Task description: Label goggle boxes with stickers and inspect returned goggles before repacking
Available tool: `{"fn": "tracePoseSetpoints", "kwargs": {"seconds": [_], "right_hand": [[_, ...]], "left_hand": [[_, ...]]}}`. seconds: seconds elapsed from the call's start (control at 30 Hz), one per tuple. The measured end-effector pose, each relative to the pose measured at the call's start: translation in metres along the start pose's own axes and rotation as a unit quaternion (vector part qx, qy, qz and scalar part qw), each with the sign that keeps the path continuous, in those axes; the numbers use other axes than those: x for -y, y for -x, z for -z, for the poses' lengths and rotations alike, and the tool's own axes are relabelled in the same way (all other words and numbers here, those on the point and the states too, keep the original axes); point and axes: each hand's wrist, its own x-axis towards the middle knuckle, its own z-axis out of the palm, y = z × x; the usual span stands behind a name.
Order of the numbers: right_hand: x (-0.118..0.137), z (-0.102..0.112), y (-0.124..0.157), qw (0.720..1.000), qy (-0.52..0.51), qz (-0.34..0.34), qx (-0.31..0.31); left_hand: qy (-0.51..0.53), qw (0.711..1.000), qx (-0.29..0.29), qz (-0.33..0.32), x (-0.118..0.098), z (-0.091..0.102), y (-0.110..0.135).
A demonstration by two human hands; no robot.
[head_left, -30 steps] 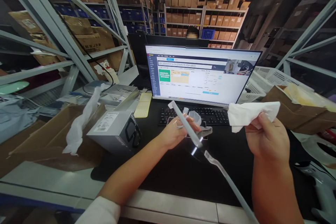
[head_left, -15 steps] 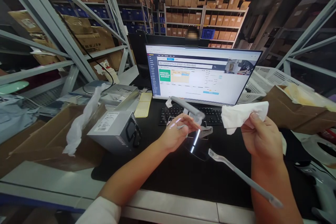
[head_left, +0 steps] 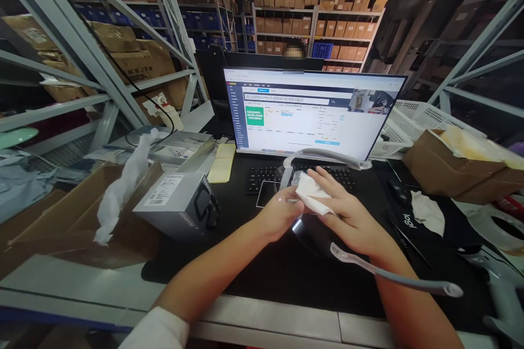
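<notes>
My left hand (head_left: pixel 278 214) is closed around a pair of glasses (head_left: pixel 310 237) above the dark desk mat. Both temples stick out towards the right, covered by translucent sleeves: an upper temple (head_left: pixel 327 156) in front of the monitor and a lower temple (head_left: pixel 393 274) crossing my right forearm. With its fingers, my right hand (head_left: pixel 352 219) presses a folded white tissue (head_left: pixel 313 194) against the front of the glasses, close to my left fingertips. Tissue and fingers cover much of the frame; part of a shiny lens shows below.
Behind my hands are a keyboard (head_left: pixel 262 177) and a lit monitor (head_left: pixel 295 120). A grey box (head_left: pixel 176 204) and an open carton (head_left: pixel 82 229) stand left. On the right lie a mouse (head_left: pixel 398 192), another crumpled tissue (head_left: pixel 428 212), tweezers (head_left: pixel 413 242) and a barcode scanner (head_left: pixel 491 272).
My right hand has moved left, bringing the tissue from beside the keyboard onto the glasses. The glasses have turned in my left hand, and the upper temple now points further right.
</notes>
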Motion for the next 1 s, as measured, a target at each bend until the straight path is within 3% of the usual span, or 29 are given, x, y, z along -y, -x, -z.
{"fn": "tracePoseSetpoints", "kwargs": {"seconds": [0.23,0.33,0.4,0.43,0.5,0.57,0.63,0.7,0.77,0.87,0.93,1.0], "right_hand": [[-0.005,0.013,0.002,0.997,-0.042,-0.001,0.069],[-0.009,0.019,0.007,0.989,-0.134,-0.052,0.03],[-0.014,0.024,0.011,0.967,-0.218,-0.102,-0.085],[-0.016,0.028,0.013,0.945,-0.25,-0.121,-0.172],[-0.021,0.036,0.017,0.875,-0.264,-0.118,-0.388],[-0.023,0.045,0.018,0.79,-0.232,-0.083,-0.562],[-0.022,0.049,0.017,0.742,-0.213,-0.058,-0.632],[-0.021,0.04,0.013,0.733,-0.227,-0.049,-0.64],[-0.019,0.018,0.006,0.752,-0.259,-0.083,-0.601],[-0.014,-0.029,-0.008,0.819,-0.319,-0.201,-0.432],[-0.009,-0.057,-0.016,0.831,-0.37,-0.237,-0.341],[-0.002,-0.078,-0.021,0.824,-0.429,-0.223,-0.295]], "left_hand": [[0.028,0.995,-0.092,0.004,0.0,0.005,-0.004],[0.001,0.995,-0.094,-0.028,-0.005,0.006,-0.007],[-0.03,0.99,-0.116,-0.075,-0.013,0.009,-0.009],[-0.053,0.983,-0.139,-0.109,-0.018,0.012,-0.01],[-0.128,0.954,-0.189,-0.196,-0.03,0.018,-0.011],[-0.24,0.896,-0.227,-0.298,-0.041,0.025,-0.01],[-0.374,0.807,-0.25,-0.382,-0.05,0.027,-0.006],[-0.49,0.711,-0.268,-0.427,-0.056,0.025,0.0],[-0.567,0.642,-0.28,-0.434,-0.059,0.02,0.005],[-0.626,0.595,-0.286,-0.415,-0.057,0.011,0.01],[-0.655,0.576,-0.282,-0.4,-0.054,0.008,0.011],[-0.679,0.556,-0.275,-0.392,-0.05,0.007,0.011]]}}
